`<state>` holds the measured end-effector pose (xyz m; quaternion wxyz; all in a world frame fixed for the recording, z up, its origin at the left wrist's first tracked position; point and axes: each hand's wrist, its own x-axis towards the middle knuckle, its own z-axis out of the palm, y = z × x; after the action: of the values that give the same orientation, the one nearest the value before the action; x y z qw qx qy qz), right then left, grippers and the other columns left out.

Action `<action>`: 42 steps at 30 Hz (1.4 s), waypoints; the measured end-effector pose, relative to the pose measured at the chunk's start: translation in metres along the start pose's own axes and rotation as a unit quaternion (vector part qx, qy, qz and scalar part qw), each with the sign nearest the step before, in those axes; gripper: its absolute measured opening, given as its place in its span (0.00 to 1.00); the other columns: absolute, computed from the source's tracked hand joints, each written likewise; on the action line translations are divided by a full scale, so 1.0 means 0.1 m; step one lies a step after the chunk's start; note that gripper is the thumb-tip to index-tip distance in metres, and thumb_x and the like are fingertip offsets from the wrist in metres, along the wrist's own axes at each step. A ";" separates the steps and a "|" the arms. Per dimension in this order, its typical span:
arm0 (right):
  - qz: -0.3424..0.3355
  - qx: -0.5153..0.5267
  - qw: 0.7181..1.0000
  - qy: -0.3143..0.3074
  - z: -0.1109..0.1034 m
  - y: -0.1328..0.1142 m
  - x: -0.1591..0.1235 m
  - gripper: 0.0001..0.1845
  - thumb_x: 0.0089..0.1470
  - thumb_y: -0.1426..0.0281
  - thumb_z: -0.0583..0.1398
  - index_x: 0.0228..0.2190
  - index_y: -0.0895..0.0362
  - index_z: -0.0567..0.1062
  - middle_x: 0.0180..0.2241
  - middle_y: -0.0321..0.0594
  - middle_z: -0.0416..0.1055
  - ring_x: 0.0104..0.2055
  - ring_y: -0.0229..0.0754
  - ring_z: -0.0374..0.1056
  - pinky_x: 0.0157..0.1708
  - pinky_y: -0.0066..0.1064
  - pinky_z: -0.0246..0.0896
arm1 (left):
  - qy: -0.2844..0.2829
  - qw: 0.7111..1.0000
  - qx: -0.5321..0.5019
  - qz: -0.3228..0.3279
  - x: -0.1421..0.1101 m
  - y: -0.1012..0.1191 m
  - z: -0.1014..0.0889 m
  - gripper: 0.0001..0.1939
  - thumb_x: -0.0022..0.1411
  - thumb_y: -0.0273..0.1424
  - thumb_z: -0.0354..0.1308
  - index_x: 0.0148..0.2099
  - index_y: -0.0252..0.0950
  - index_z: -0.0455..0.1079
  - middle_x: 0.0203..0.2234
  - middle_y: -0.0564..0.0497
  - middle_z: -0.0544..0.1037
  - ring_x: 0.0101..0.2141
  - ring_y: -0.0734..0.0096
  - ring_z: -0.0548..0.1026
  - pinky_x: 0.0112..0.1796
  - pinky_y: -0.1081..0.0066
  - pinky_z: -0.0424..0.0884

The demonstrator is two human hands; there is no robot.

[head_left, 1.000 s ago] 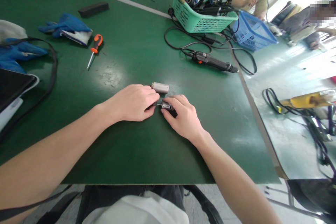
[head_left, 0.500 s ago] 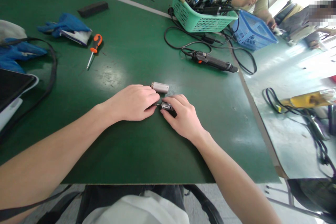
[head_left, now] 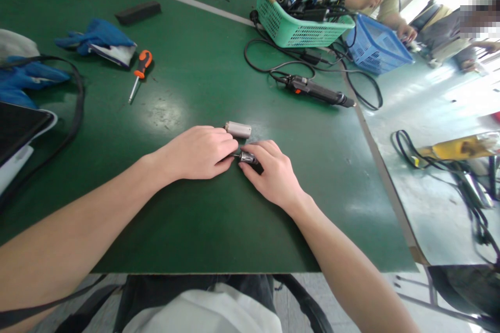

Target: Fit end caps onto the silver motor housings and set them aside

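Observation:
Near the middle of the green table, my right hand (head_left: 271,171) is closed around a small dark metal cylinder (head_left: 247,157), its thumb and fingers on either side. A thin shaft sticks out of the cylinder's left end toward my left hand (head_left: 205,153). That hand has its thumb and fingers pinched together at the shaft's end; what they grip is hidden between them. Just beyond my left fingertips lies a silver metal sleeve (head_left: 238,129) on its side on the table.
An orange-and-black screwdriver (head_left: 140,75) and blue gloves (head_left: 96,41) lie at left, a black bar (head_left: 138,12) behind. A corded electric screwdriver (head_left: 318,91) rests at right, before a green basket (head_left: 308,34) of tools and a blue basket (head_left: 377,49). Co-workers sit beyond.
Both hands and the metal parts stay almost exactly in place. In the background, a co-worker's hand beside the blue basket has shifted slightly.

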<state>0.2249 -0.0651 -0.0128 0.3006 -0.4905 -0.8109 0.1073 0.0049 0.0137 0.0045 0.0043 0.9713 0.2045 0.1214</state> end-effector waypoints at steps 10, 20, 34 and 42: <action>-0.008 -0.014 1.000 -0.019 -0.01 0.01 -0.01 0.14 0.67 0.70 0.60 0.53 0.53 0.75 0.47 0.46 0.76 0.50 0.52 0.70 0.52 0.45 0.70 | -0.002 1.000 -0.002 -0.011 0.01 0.01 -0.01 0.13 0.72 0.33 0.52 0.40 0.33 0.76 0.34 0.46 0.80 0.36 0.61 0.78 0.40 0.65 0.72; -0.062 -0.148 0.979 -0.124 -0.18 -0.07 0.03 0.18 0.72 0.73 0.50 0.55 0.53 0.75 0.53 0.50 0.74 0.53 0.52 0.68 0.52 0.45 0.70 | -0.021 0.998 0.012 -0.054 0.01 0.01 -0.02 0.16 0.71 0.42 0.57 0.39 0.34 0.75 0.35 0.45 0.81 0.35 0.60 0.79 0.38 0.64 0.73; 0.179 -0.301 0.935 -0.044 -1.07 1.61 -0.24 0.21 0.61 0.73 0.53 0.52 0.59 0.78 0.46 0.54 0.79 0.47 0.57 0.76 0.51 0.48 0.70 | -0.013 0.998 0.021 -0.051 0.00 -0.03 0.02 0.13 0.71 0.35 0.55 0.37 0.34 0.75 0.32 0.47 0.80 0.32 0.65 0.77 0.35 0.67 0.70; 0.214 -0.298 0.930 -0.022 -1.16 1.74 -0.39 0.22 0.60 0.71 0.53 0.52 0.57 0.79 0.46 0.53 0.80 0.50 0.57 0.76 0.54 0.49 0.68 | 0.012 0.998 0.011 -0.063 0.01 -0.01 0.00 0.13 0.72 0.33 0.52 0.39 0.35 0.75 0.31 0.48 0.80 0.32 0.64 0.77 0.36 0.66 0.71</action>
<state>0.4338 -0.0263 -0.0171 0.0924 -0.7172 -0.6875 -0.0670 0.0054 0.0154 0.0043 -0.0012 0.9550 0.2664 0.1305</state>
